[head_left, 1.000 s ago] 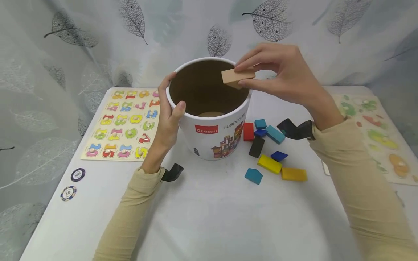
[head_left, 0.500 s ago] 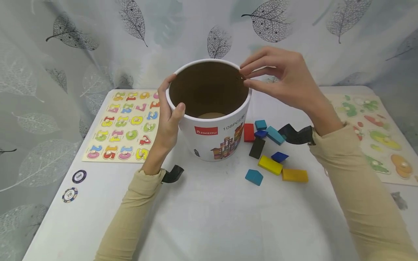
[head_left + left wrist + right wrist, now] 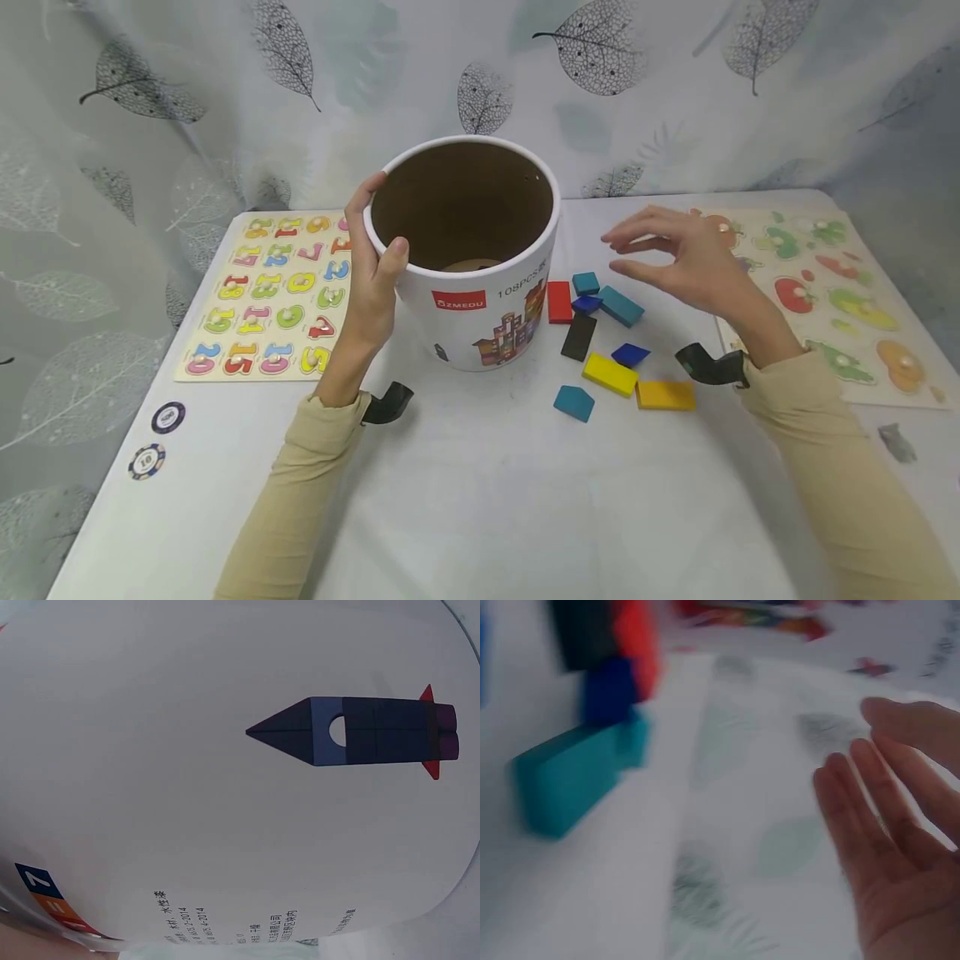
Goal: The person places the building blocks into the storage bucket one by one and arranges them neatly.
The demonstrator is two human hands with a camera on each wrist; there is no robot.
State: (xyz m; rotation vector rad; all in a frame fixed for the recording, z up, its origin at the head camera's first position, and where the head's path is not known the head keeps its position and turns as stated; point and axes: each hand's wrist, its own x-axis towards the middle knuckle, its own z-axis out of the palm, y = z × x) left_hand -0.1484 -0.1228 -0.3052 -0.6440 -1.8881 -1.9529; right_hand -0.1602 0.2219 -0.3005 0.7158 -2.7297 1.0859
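Observation:
My left hand grips the rim of a white toy-block bucket, thumb outside on the near left. The bucket leans slightly towards me, and a bit of its floor shows; most of the inside is dark. Its printed wall fills the left wrist view. My right hand hangs in the air right of the bucket, fingers and thumb apart with nothing between them. Below it lie loose blocks: a red block, a black block, a teal block, a yellow block and several others.
A number puzzle board lies left of the bucket, with two poker chips in front of it. On the right is a fruit and vegetable puzzle board, partly behind the right arm. A leaf-patterned curtain hangs at the back.
My right hand held a plain wooden block over the bucket's rim, let it go inside, then moved right and down away from the bucket. My left hand kept its grip.

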